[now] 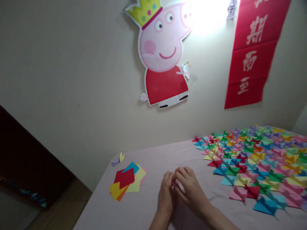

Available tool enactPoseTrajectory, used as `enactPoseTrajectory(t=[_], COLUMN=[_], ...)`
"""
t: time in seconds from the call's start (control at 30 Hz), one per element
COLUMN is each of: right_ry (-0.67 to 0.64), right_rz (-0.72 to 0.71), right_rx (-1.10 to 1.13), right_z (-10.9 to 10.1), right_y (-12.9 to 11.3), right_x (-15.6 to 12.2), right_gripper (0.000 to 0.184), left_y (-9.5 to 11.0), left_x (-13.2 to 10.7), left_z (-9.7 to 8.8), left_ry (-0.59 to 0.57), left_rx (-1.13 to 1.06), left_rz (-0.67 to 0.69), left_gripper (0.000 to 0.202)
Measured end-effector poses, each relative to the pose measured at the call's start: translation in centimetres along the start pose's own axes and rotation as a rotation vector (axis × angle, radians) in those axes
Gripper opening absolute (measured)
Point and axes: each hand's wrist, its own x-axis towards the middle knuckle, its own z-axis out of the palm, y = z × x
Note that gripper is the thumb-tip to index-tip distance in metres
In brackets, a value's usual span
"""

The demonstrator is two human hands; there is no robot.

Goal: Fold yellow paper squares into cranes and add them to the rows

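My left hand (166, 191) and my right hand (190, 189) rest together on the pale pink table (144, 204), fingers curled and touching each other. Whatever lies between the fingertips is hidden or too small to name. A loose stack of coloured paper squares (127, 180), red on top, lies to the left of my hands. To the right, several folded paper cranes (254, 159) in many colours cover the table in rows.
Two small folded pieces (118, 158), yellow and purple, sit near the table's far left corner. A cartoon pig cut-out (163, 54) and a red banner (254, 51) hang on the wall behind. Dark furniture (26, 166) and wooden floor lie to the left.
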Motion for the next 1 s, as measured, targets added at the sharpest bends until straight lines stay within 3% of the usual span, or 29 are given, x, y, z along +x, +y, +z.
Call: enactPoseTrajectory(t=[0.13,0.3,0.43,0.63,1.0], right_ry=[-0.081,-0.023,0.037,0.061,0.066], right_rz=[0.095,0.303,0.396,0.453,0.46], right_rx=[0.11,0.31,0.43,0.475,0.446], right_z=[3.0,3.3,3.3,3.2,3.1], right_y=[2.4,5.2,5.7,5.3,4.8], right_x=[-0.7,-1.7,-1.7,-1.5,-1.2], right_gripper=[0.015,0.015,0.017,0.02,0.013], left_y=[-2.9,-9.7,-13.0,-14.2,-16.2], left_x=[0.2,-0.4,-2.3,-3.4,-2.7], left_z=[-4.7,-13.7,-17.9,-17.9,-17.5], left_ry=[0.075,0.189,0.128,0.05,0.066], left_rx=[0.118,0.325,0.445,0.563,0.683], left_rz=[-0.034,-0.202,-0.289,-0.304,-0.218], left_gripper=[0.029,0.035,0.052,0.055,0.047])
